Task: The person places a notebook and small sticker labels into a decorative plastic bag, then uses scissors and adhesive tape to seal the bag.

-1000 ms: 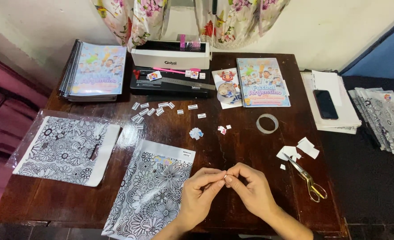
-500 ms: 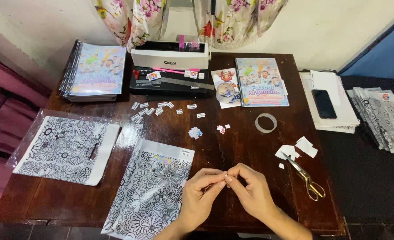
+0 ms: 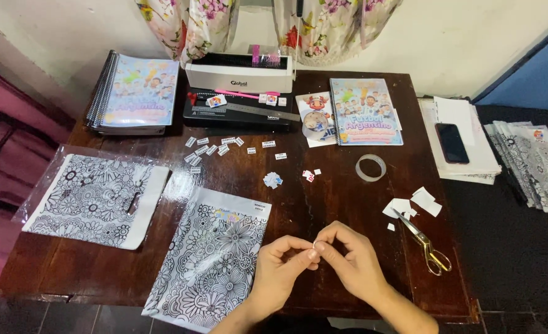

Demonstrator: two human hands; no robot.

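Two hands pinch a tiny white paper scrap over a dark wooden table.

Nearest, the left hand (image 3: 283, 266) and right hand (image 3: 348, 260) meet fingertip to fingertip, both closed on a small white scrap (image 3: 314, 245) held just above the table (image 3: 342, 185). At 9 o'clock from the hands lies a patterned black-and-white bag (image 3: 215, 260), with a second patterned bag (image 3: 94, 198) farther out at 10 o'clock. At 3 o'clock rest gold-handled scissors (image 3: 425, 244), touching white paper offcuts (image 3: 413, 203). Beyond, at 1 o'clock, sits a clear tape roll (image 3: 371, 167); at 11 o'clock, a scatter of small cut labels (image 3: 215, 148). Farthest, at 12 o'clock, stands a binding machine (image 3: 240, 93), flanked by a stack of spiral-bound booklets (image 3: 134, 93) at 10 o'clock and a single colourful booklet (image 3: 365, 111) at 1 o'clock.
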